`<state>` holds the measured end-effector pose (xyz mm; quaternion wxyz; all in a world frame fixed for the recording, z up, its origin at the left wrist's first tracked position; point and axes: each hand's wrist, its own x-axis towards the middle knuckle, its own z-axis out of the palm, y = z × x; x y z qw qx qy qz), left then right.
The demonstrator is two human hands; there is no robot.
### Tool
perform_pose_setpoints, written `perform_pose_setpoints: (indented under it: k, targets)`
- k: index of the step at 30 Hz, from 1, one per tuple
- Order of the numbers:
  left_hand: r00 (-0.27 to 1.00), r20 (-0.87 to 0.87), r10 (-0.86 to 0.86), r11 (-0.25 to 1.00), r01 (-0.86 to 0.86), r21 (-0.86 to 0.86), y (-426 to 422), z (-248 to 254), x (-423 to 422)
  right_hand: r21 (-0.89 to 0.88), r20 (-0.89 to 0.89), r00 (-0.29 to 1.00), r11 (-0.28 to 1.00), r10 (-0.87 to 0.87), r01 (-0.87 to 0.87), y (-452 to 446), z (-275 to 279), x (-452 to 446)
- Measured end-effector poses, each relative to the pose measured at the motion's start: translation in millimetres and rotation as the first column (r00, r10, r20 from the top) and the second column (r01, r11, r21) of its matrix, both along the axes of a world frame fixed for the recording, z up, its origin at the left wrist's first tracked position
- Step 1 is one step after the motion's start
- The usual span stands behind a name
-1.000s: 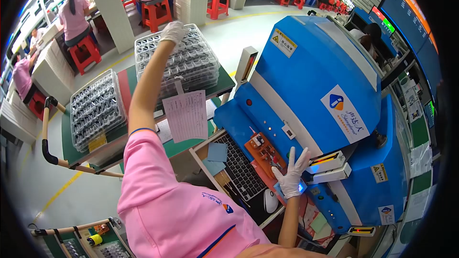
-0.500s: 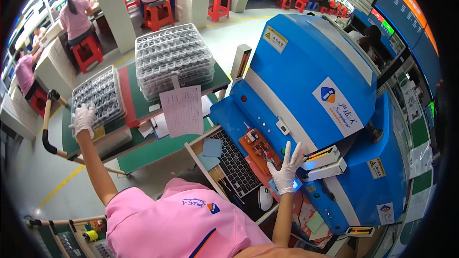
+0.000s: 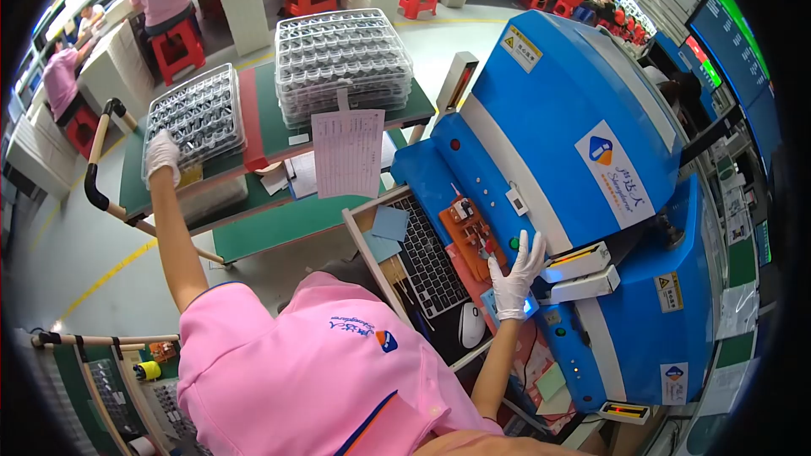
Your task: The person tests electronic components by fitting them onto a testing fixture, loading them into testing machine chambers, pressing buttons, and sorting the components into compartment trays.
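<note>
My left hand (image 3: 162,157), in a white glove, is at the near left corner of a clear plastic tray (image 3: 221,148) filled with small dark parts. Its fingers are drawn together and point down at the parts; whatever is between them is hidden. My right hand (image 3: 517,277), also gloved, has its fingers spread and appears to hold nothing. It is beside an orange fixture (image 3: 470,232) with small metal and red pieces on it, close to a green button (image 3: 514,244) on the blue machine (image 3: 557,118).
A stack of clear trays (image 3: 342,67) stands on the green-topped cart (image 3: 263,84), with a written sheet (image 3: 348,152) hanging in front. A keyboard (image 3: 429,266) and mouse (image 3: 471,325) lie in a drawer before me. Several people sit on red stools (image 3: 179,51) farther back.
My left hand's spread fingers have drawn together at the tray. The right hand stays spread beside the fixture. The camera view has shifted, and the screen at right has changed from orange to green.
</note>
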<state>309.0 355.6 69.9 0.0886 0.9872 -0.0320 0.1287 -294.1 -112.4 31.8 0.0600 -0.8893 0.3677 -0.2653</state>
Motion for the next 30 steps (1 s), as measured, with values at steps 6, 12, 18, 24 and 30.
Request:
perform_pose_setpoints:
  k: [6,12,18,24,30]
  targets:
    - [0.998,-0.047,-0.050,0.999,0.049,-0.019,23,3,16,0.082,0.094,0.944,0.943,0.316,-0.324,4,-2,21]
    - [0.962,0.025,-0.271,0.888,0.260,-0.379,54,7,37,-0.084,0.291,0.915,0.961,0.278,-0.265,-4,-30,31]
    - [0.776,-0.039,-0.630,0.309,0.204,-0.929,-108,121,-130,-0.172,0.273,0.962,0.984,0.015,0.034,8,-8,3]
    - [0.382,0.045,-0.923,0.205,0.590,-0.781,-264,80,-209,-0.194,-0.168,0.986,0.981,-0.024,-0.009,8,6,80]
    - [0.033,-0.057,-0.998,0.063,0.244,-0.968,-388,-5,-294,-0.193,-0.096,0.994,0.979,0.052,-0.070,-11,-29,126]
